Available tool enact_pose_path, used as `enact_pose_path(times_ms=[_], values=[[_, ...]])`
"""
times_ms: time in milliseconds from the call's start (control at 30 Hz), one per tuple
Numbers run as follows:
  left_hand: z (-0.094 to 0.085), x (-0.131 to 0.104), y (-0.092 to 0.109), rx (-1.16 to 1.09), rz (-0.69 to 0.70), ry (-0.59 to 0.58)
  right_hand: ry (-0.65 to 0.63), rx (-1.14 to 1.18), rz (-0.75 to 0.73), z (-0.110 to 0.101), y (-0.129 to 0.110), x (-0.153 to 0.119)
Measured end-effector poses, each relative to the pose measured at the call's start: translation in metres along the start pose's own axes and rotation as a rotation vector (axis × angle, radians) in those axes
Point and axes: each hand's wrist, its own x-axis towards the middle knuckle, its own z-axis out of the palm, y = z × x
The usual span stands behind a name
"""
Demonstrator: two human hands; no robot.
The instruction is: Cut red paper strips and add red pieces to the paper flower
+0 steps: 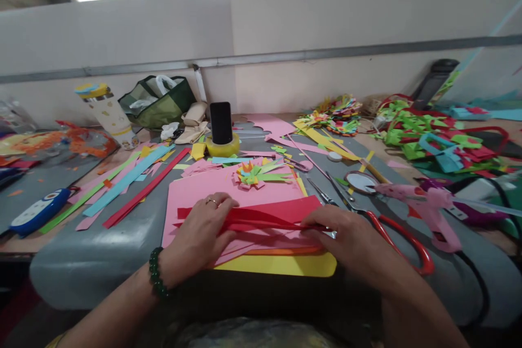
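Observation:
Folded red paper strips (pixel 269 213) stretch between my two hands above a stack of pink paper (pixel 196 187). My left hand (pixel 207 228), with a ring and a green bead bracelet, is closed over the strips' left part. At the right end, my right hand (pixel 346 234) pinches the edge of the red paper between thumb and fingers. Orange and yellow sheets (pixel 285 265) stick out below the pink stack at the near edge. On the pink paper's far part lies a small multicoloured paper flower (pixel 253 174).
Red-handled scissors (pixel 408 239) and a pink glue gun (pixel 428 206) lie at the right. Cut strips (pixel 126 182) and a blue-and-white device (pixel 41 211) are on the left. Behind stand a phone (pixel 221 122) on a tape roll (pixel 223 145), a tumbler (pixel 108 114) and paper piles (pixel 424 130).

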Motion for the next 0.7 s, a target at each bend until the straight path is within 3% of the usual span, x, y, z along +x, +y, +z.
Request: enact_pose_path(times_ms=[67, 233, 367, 433, 500, 567, 700], values=[[-0.003, 0.004, 0.003, 0.005, 0.035, 0.007, 0.046, -0.019, -0.067, -0.003, -0.005, -0.002], [-0.020, 0.010, 0.012, -0.036, 0.074, -0.122, 0.208, -0.028, -0.111, -0.006, -0.001, -0.003], [-0.047, 0.006, -0.003, -0.346, -0.012, -0.207, 0.369, -0.071, -0.020, -0.003, 0.011, 0.002], [-0.064, 0.003, -0.028, -0.615, -0.127, -0.253, 0.386, -0.092, 0.014, -0.003, 0.013, 0.004], [-0.077, 0.002, -0.066, -0.758, -0.342, -0.139, 0.379, -0.089, 0.020, -0.005, 0.012, 0.006], [-0.084, 0.001, -0.110, -0.709, -0.606, -0.034, 0.360, -0.078, 0.020, -0.005, 0.010, 0.009], [-0.080, -0.002, -0.177, -0.563, -0.746, -0.082, 0.260, -0.042, -0.026, 0.000, 0.010, 0.017]])
